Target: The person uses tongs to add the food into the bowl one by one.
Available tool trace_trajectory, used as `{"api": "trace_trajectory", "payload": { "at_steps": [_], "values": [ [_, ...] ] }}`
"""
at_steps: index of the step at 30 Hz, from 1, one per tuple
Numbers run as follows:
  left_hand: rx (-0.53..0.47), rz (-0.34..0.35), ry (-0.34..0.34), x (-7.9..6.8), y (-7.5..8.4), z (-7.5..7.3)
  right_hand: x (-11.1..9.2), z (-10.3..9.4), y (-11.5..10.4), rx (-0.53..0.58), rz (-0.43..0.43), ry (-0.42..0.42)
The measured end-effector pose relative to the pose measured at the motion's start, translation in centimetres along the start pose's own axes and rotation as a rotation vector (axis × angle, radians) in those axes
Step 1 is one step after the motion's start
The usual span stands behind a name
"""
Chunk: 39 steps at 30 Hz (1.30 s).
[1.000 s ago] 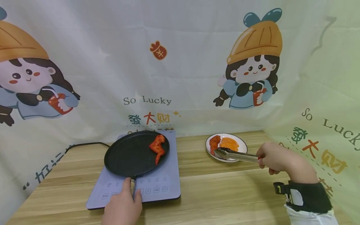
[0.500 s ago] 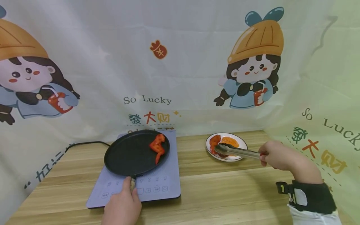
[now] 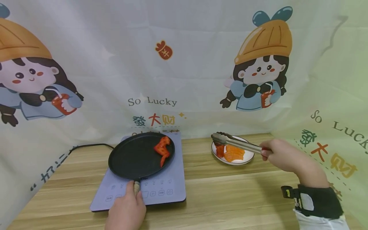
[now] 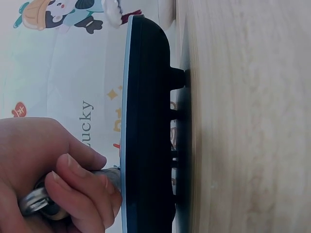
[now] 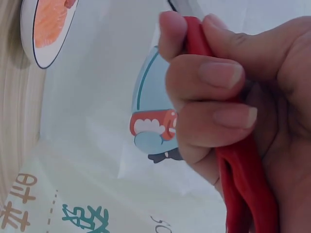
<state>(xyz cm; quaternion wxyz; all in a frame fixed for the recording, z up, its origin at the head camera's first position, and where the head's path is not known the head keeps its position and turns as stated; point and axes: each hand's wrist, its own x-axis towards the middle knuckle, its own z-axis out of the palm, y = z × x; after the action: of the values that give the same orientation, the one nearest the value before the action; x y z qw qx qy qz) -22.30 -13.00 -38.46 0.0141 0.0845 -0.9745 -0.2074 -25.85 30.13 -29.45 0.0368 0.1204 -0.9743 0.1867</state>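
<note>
My left hand [image 3: 126, 207] grips the handle [image 3: 136, 187] of a black flat frying pan [image 3: 130, 159]. In the left wrist view its fingers curl round that handle, with a metal ring [image 4: 34, 201] at the end. A red chicken wing [image 3: 162, 149] lies at the pan's right side. My right hand [image 3: 281, 156] holds metal tongs [image 3: 244, 145] by their red handles [image 5: 243, 165]. The tongs' tips are over the left part of a white plate [image 3: 240, 162], above a second red chicken wing [image 3: 220, 151], partly hidden; whether they touch it I cannot tell. Orange slices [image 3: 234, 154] lie beside it.
The pan sits on a light purple induction cooker [image 3: 169, 182] with a black cord [image 3: 89, 146] running left. A printed cloth [image 3: 195, 64] hangs behind and to the right of the wooden table [image 3: 224, 195].
The tongs have risen from low on the plate and moved up and left over the wing, uncovering more of the orange slices. The left hand and pan have stayed in place.
</note>
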Motion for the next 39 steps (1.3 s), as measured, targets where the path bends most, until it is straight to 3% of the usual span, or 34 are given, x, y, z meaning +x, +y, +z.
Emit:
{"api": "trace_trajectory", "payload": {
  "at_steps": [6,15,21,26,31,39],
  "values": [
    [-0.003,-0.007,-0.004,0.1,-0.2,0.1,0.6,0.6,-1.1,-0.041,-0.045,0.085],
    [-0.003,-0.001,0.001,0.0,0.0,0.0,2.0,2.6,-3.9,-0.153,-0.177,0.283],
    [-0.002,-0.003,0.003,0.0,0.0,0.0,2.6,4.2,-6.3,-0.173,-0.166,0.286],
    [-0.002,-0.002,0.008,0.0,-0.1,0.0,2.9,5.9,-8.6,-0.152,-0.136,0.357],
    [-0.013,0.018,0.029,-0.1,-0.1,0.0,2.8,7.5,-11.0,-0.068,-0.096,0.334],
    [-0.027,0.043,0.051,-0.2,-0.2,0.1,2.5,9.5,-13.0,-0.1,-0.195,0.261]
  ]
}}
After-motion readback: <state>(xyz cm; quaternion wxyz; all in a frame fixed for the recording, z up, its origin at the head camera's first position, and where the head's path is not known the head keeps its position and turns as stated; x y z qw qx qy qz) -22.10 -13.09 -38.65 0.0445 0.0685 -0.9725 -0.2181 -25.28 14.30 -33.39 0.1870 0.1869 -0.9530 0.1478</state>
